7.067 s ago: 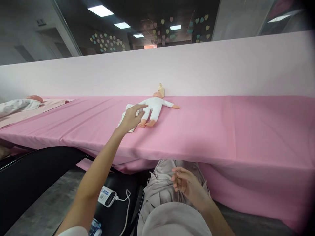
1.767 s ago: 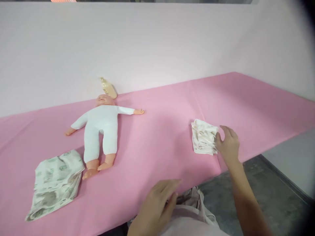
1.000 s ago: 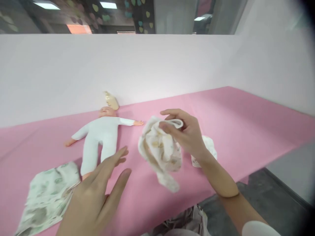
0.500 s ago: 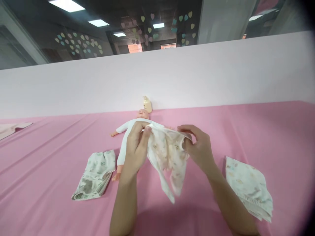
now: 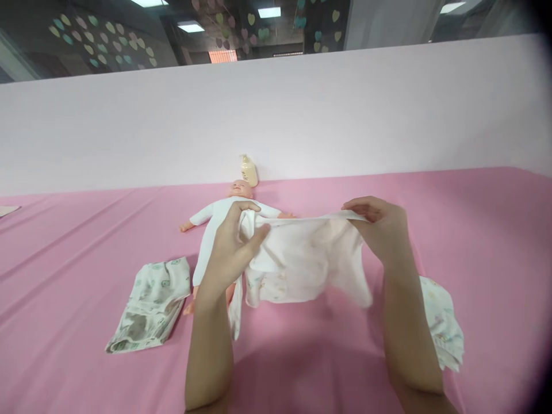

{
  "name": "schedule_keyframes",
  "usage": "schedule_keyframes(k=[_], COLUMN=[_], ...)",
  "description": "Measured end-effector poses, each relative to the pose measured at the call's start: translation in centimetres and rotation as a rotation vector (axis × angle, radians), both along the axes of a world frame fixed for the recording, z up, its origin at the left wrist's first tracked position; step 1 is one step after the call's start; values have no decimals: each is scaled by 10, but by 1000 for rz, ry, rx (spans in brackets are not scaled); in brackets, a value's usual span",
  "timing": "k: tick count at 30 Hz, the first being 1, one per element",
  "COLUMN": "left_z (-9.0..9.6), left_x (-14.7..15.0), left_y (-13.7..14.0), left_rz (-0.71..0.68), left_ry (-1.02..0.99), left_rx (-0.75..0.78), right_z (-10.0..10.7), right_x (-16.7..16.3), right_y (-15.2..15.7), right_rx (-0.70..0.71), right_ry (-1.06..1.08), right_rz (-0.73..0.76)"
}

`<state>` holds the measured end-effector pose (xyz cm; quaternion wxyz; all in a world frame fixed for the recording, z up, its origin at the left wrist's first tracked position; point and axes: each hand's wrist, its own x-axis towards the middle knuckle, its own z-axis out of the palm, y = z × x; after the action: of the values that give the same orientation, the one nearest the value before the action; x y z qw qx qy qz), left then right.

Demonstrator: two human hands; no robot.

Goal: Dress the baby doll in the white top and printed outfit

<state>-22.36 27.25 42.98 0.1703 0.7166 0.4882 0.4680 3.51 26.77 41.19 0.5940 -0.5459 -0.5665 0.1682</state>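
Note:
Between my hands a small white baby shirt (image 5: 306,253) with a faint animal print is stretched sideways above the pink sheet. My left hand (image 5: 235,244) pinches its left end between thumb and fingers, and a narrow strip of the cloth dangles beside that wrist. At the other end, my right hand (image 5: 379,224) grips the upper edge. Behind the shirt and my left hand lies a baby doll (image 5: 219,215) on its back, dressed in white, its lower body partly hidden.
Folded printed clothes (image 5: 155,299) lie to the left. Another folded piece (image 5: 442,322) is partly behind my right forearm. A pump bottle (image 5: 249,171) stands by the doll's head, against the white wall (image 5: 302,115). Pink sheet (image 5: 86,247) covers the surface.
My right hand has moved right, away from my left, pulling the bunched shirt out wide. More of its plain white side shows. The camera view has tilted down slightly.

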Motion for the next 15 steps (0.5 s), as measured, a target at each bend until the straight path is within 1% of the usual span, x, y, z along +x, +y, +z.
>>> schedule_keyframes(k=[3, 6, 10, 12, 15], left_z=[0, 2, 8, 12, 15], left_x=[-11, -19, -18, -18, -26], left_y=[0, 0, -9, -19, -37], left_rz=[24, 52, 151, 236, 348], left_ry=[82, 128, 138, 135, 127], left_rx=[116, 213, 291, 293, 190], right_z=[8, 14, 18, 20, 23], right_x=[14, 29, 42, 45, 48], right_y=[-15, -34, -53, -60, -68], right_rx=[-6, 0, 35, 71, 97], right_ry=[73, 58, 9, -8, -15], right_rz=[40, 52, -8, -58, -93])
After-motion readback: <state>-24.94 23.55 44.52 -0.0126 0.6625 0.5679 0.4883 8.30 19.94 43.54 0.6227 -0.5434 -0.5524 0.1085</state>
